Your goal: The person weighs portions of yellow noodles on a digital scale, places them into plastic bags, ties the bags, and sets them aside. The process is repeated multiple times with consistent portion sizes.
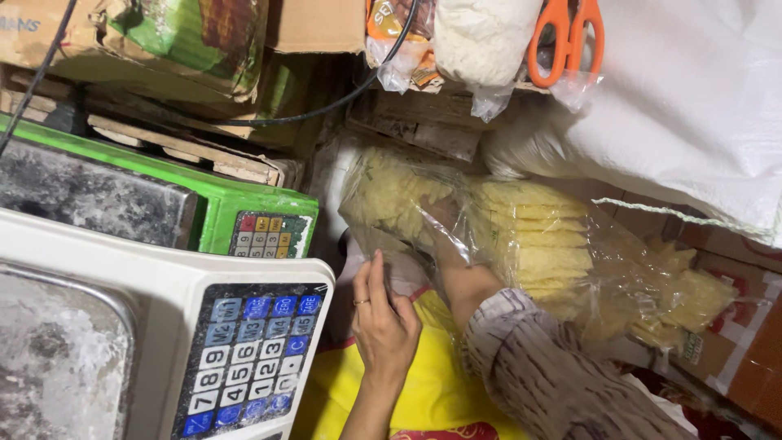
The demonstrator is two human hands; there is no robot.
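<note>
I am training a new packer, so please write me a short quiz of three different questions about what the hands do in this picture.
1. True or false: the right hand is reaching inside the clear plastic bag of yellow chips.
2. What does the left hand touch?
A. the scissors
B. the lower edge of the clear bag
C. the scale keypad
3. Fill in: the orange-handled scissors lie above the bag, and two weighing ____ stand to the left.

Key: 1 true; 2 B; 3 scales.
</note>
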